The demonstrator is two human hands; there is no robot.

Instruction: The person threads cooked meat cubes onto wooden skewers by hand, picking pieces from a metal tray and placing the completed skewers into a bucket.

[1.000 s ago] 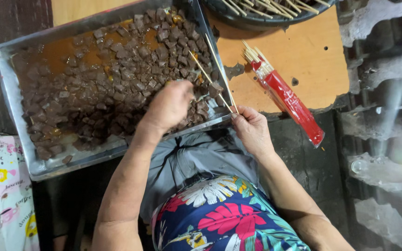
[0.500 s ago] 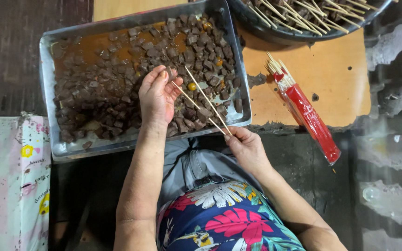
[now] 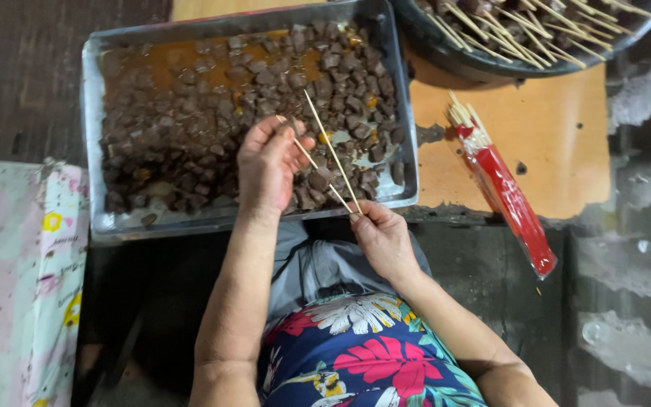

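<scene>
A metal tray [image 3: 93, 136] full of dark marinated meat cubes [image 3: 190, 128] lies in front of me on a wooden table. My left hand [image 3: 265, 162] rests over the meat near the tray's front edge, fingers curled around a small piece at a skewer tip. My right hand [image 3: 382, 237] pinches the lower ends of two thin bamboo skewers [image 3: 329, 147], which slant up and left over the tray. One skewer reaches the fingers of my left hand.
A red packet of bamboo skewers [image 3: 506, 192] lies on the orange-brown tabletop [image 3: 551, 120] to the right. A dark round basin [image 3: 491, 45] holding several loaded skewers sits at the back right. A patterned cloth [image 3: 16, 271] is at the left.
The view has shifted so the tray sits further right and lower. My left hand has moved slightly back toward the front edge, meeting a skewer tip. My right hand still holds the skewers.
</scene>
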